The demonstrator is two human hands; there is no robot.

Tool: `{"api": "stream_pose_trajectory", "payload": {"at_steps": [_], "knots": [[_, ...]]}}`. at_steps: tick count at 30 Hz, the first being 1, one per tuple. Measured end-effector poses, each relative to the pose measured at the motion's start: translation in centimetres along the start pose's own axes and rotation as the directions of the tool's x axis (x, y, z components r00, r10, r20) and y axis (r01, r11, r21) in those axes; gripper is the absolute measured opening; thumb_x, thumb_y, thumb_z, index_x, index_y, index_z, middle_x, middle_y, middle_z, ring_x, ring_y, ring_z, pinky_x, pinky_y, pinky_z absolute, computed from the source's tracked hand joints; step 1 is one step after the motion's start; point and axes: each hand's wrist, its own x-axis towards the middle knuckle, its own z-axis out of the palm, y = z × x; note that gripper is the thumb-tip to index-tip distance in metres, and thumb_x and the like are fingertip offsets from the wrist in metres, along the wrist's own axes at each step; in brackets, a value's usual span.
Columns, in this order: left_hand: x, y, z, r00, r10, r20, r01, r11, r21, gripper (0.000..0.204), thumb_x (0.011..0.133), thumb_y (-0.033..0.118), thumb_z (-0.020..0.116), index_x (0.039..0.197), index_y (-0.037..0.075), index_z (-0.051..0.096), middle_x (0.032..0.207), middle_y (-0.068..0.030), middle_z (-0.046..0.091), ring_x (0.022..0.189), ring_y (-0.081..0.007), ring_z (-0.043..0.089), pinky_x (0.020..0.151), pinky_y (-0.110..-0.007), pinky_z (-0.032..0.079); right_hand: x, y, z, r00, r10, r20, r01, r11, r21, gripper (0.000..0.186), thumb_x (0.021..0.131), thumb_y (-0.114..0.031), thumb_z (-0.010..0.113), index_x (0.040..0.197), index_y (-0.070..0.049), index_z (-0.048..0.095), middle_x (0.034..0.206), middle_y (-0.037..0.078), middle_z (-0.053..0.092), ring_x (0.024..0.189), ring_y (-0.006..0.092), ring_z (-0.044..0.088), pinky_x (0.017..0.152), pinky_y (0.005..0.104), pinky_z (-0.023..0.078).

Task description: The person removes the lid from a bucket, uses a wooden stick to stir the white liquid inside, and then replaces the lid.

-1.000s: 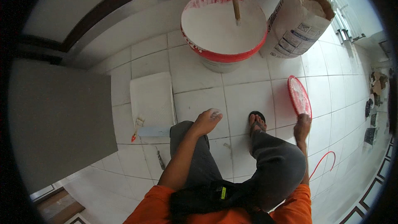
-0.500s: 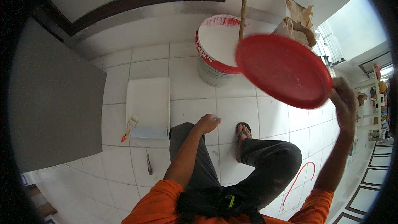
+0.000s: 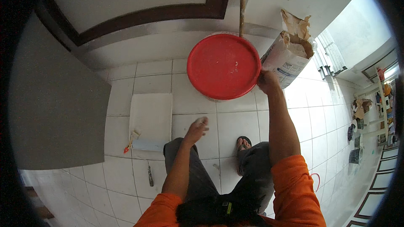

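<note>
My right hand grips the right edge of a round red lid. The lid lies over or just above the mouth of the paint bucket, hiding nearly all of it; whether it touches the rim I cannot tell. Above my left knee, my left hand is held with curled fingers. Something whitish shows at its fingertips, too small to name or perhaps only paint. To the left on the tiles lies a white paint tray, with a paintbrush with a red-orange handle across its lower left edge.
An opened paper sack of pale powder stands right of the lid. Behind the bucket rises a wooden pole. A dark-handled slim tool lies below the tray. At left stands a grey panel; a red hoop-like strip lies at lower right.
My right hand has swung the red lid leftward from beside the bucket to over its mouth, covering the white paint. My left hand has shifted slightly left. The view has tilted a little.
</note>
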Motion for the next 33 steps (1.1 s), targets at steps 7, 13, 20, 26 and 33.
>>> {"api": "stream_pose_trajectory", "payload": {"at_steps": [7, 13, 20, 26, 33], "knots": [[0.5, 14.3, 2.9, 0.940, 0.338, -0.051, -0.316, 0.802, -0.507, 0.076, 0.097, 0.051, 0.063, 0.148, 0.002, 0.037, 0.134, -0.0156, 0.057, 0.109, -0.0243, 0.065, 0.091, -0.036, 0.055, 6.6, -1.5, -8.2, 0.987, 0.009, -0.158, -0.051, 0.964, -0.262, 0.024, 0.099, -0.017, 0.057, 0.112, 0.001, 0.062, 0.107, 0.016, 0.070, 0.091, 0.0293, 0.070, 0.083, 0.0402, 0.054], [1.3, 14.7, 1.8, 0.961, 0.182, -0.209, -0.267, 0.813, -0.518, 0.067, 0.096, 0.032, 0.070, 0.142, -0.006, 0.040, 0.123, -0.0182, 0.060, 0.107, -0.0255, 0.065, 0.095, -0.037, 0.057, 4.8, -5.1, 0.5, 0.774, -0.619, 0.131, 0.249, 0.107, -0.963, 0.033, 0.091, -0.024, 0.061, 0.114, -0.001, 0.068, 0.116, 0.024, 0.068, 0.103, 0.0388, 0.066, 0.091, 0.0426, 0.052], [0.6, 16.5, 3.4, 0.956, 0.159, -0.248, -0.271, 0.804, -0.529, 0.062, 0.098, 0.028, 0.067, 0.141, -0.009, 0.041, 0.119, -0.0185, 0.062, 0.106, -0.0250, 0.066, 0.095, -0.037, 0.057, 13.2, -6.5, 6.7, 0.700, -0.422, 0.576, 0.403, -0.433, -0.807, 0.045, 0.090, -0.023, 0.059, 0.132, -0.007, 0.061, 0.128, 0.028, 0.061, 0.131, 0.0397, 0.050, 0.107, 0.0486, 0.042], [0.3, 15.5, 2.6, 0.945, 0.155, -0.287, -0.290, 0.802, -0.522, 0.061, 0.098, 0.027, 0.067, 0.140, -0.009, 0.043, 0.119, -0.0154, 0.063, 0.104, -0.0229, 0.066, 0.094, -0.034, 0.058, 11.3, -7.1, 3.9, 0.837, -0.422, 0.348, 0.219, -0.325, -0.920, 0.057, 0.087, -0.024, 0.069, 0.138, -0.004, 0.055, 0.125, 0.030, 0.061, 0.119, 0.0451, 0.058, 0.104, 0.0500, 0.045], [4.5, 16.2, 3.3, 0.877, 0.244, -0.413, -0.415, 0.819, -0.397, 0.060, 0.098, 0.035, 0.068, 0.137, -0.006, 0.049, 0.107, -0.0100, 0.064, 0.089, -0.0150, 0.063, 0.083, -0.029, 0.058, -1.8, -11.5, -1.6, 0.798, -0.346, 0.493, 0.448, -0.207, -0.870, 0.058, 0.090, -0.020, 0.069, 0.143, -0.006, 0.050, 0.117, 0.028, 0.066, 0.106, 0.0391, 0.067, 0.092, 0.0461, 0.052]]}}
